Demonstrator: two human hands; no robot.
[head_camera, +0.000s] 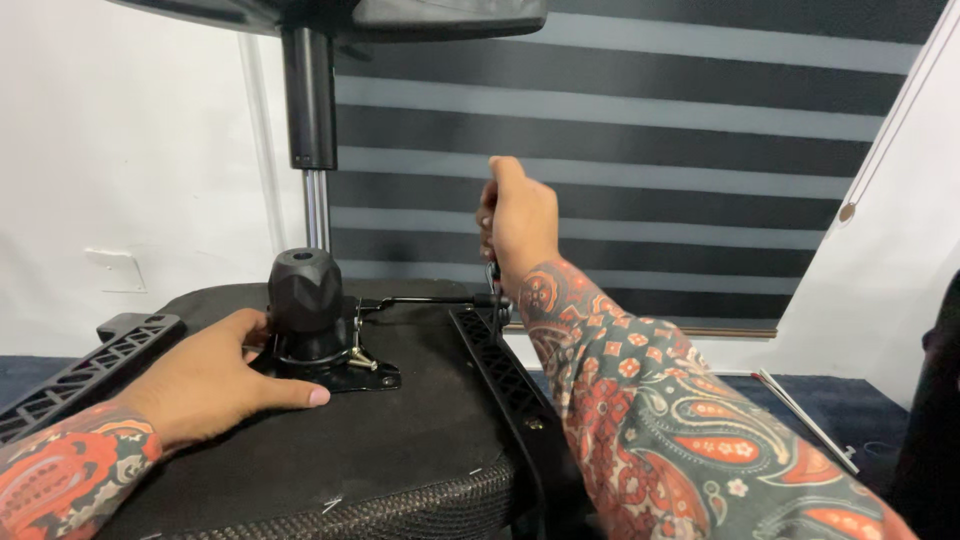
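We seem to be in an office: dark blue carpet (830, 395), plain white walls (120, 130), a grey-and-black striped zebra blind (640, 150), and an upturned office chair seat (400, 440) before us.

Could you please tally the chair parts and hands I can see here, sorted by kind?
Hands: 2, left hand, right hand
Upturned seat base: 1
Black armrest brackets: 2, left, right
Tilt mechanism with knob: 1
Gas-lift column: 1
Total: 7

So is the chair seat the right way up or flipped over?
Flipped over: the seat lies underside up, its black mounting plate and knob facing upward beside the left hand.
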